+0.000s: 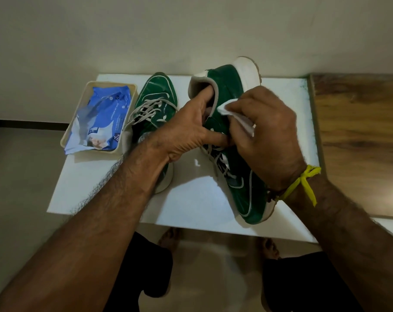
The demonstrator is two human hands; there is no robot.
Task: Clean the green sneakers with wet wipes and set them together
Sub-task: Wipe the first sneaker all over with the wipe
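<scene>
Both hands grip one green sneaker (227, 91) tilted over the white table (191, 199).
Left hand (191, 129) hooks fingers inside its collar; right hand (265, 131) pinches a wet wipe (227, 108) against its side. Second sneaker (156, 97) lies beside the tray (66, 140) of wipes.

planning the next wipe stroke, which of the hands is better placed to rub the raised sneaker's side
Right hand: it holds the wet wipe against the raised sneaker. Left hand grips its collar.

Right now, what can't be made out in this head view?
- Wipe pack print: too small, blurred.
- Left sneaker's heel: behind the left hand and forearm.
- Wet wipe: mostly under the right hand.
- Held sneaker's far side: turned away.
</scene>
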